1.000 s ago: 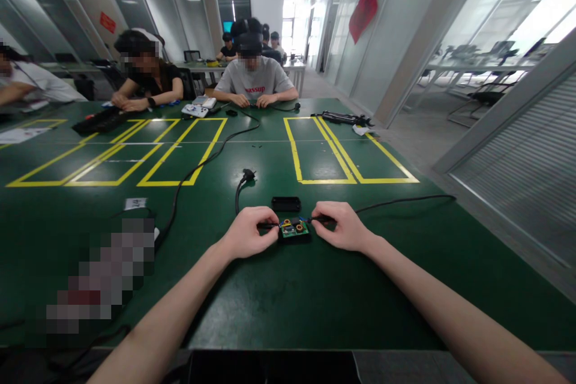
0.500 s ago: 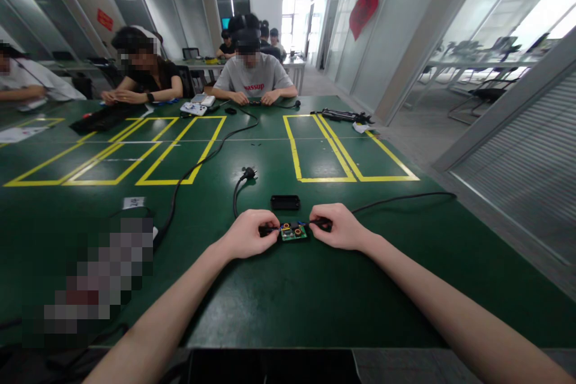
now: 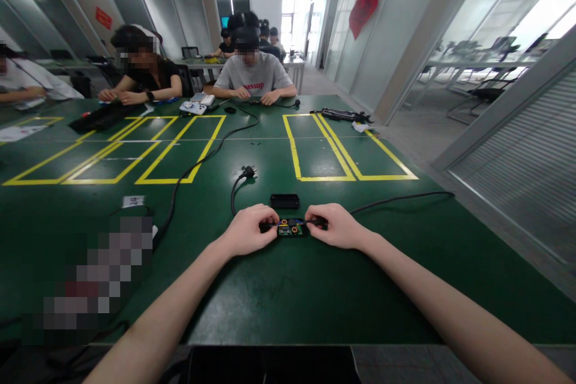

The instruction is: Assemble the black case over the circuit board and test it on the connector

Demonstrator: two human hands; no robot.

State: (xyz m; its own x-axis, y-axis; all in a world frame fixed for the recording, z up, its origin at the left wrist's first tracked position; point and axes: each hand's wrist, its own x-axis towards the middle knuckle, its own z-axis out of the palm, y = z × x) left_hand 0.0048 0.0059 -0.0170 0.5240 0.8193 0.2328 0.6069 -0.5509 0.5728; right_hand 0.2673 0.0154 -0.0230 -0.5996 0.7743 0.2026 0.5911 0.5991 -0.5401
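My left hand [image 3: 252,229] is closed in a pinch on the black power cable at the left end of a small green circuit board [image 3: 294,230]. At the other end, my right hand [image 3: 336,227] pinches a second black cable [image 3: 400,197], which trails away to the right. Two copper-coloured ring coils and some blue wires show on the board, which lies in a black case half whose dark edge shows around it. Just beyond lies another black case half [image 3: 285,201], its hollow side up. The left cable ends in a black plug [image 3: 248,173].
A pixelated object [image 3: 103,270] lies at the left with a white label [image 3: 134,201] by it. Yellow tape rectangles [image 3: 326,179] mark the green table [image 3: 360,306]. Across it, people sit working; a black folded stand-like item [image 3: 344,115] lies at the far right.
Both hands have shifted slightly left and away from me with the cables. The board, tilted and more exposed before, now appears lower within the black case half.
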